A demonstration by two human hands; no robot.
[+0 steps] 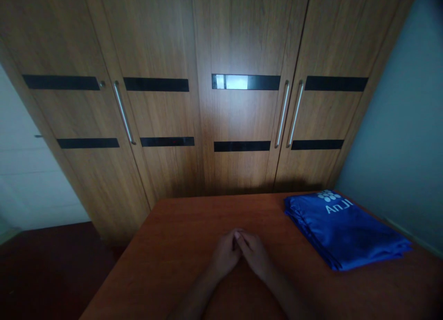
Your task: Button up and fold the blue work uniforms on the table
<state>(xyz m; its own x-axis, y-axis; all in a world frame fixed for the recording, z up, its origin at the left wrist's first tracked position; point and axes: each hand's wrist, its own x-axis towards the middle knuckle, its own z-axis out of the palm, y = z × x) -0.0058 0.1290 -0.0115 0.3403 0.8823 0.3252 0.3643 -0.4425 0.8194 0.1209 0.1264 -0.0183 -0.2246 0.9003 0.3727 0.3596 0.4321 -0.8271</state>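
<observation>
My left hand [224,254] and my right hand [256,255] rest together on the reddish-brown wooden table [166,264], near its middle. Their fingertips meet and the fingers are pressed together, with nothing visible in them. A stack of folded shiny blue cloth [342,230] with white lettering lies on the table at the far right, well clear of my right hand.
A wooden wardrobe [207,117] with several doors, black stripes and long metal handles [283,113] stands right behind the table. A pale wall [401,140] closes the right side. Dark floor [51,269] shows left of the table.
</observation>
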